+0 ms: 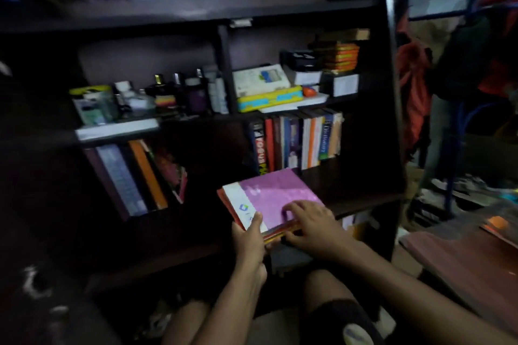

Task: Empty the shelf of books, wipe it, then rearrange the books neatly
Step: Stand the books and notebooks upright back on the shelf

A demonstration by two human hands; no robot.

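Observation:
A flat stack of books with a pink cover on top lies half on the front edge of the dark shelf. My left hand grips its near left corner, thumb on the white strip of the cover. My right hand holds the near right edge, fingers spread on the pink cover and thumb under the stack. Behind it a row of upright books stands in the right compartment. Several books lean in the left compartment.
The upper shelf holds bottles and jars on the left and boxes with a yellow case on the right. A reddish-brown table stands at the right with a book on it. Clothes hang at the far right. My knees are below.

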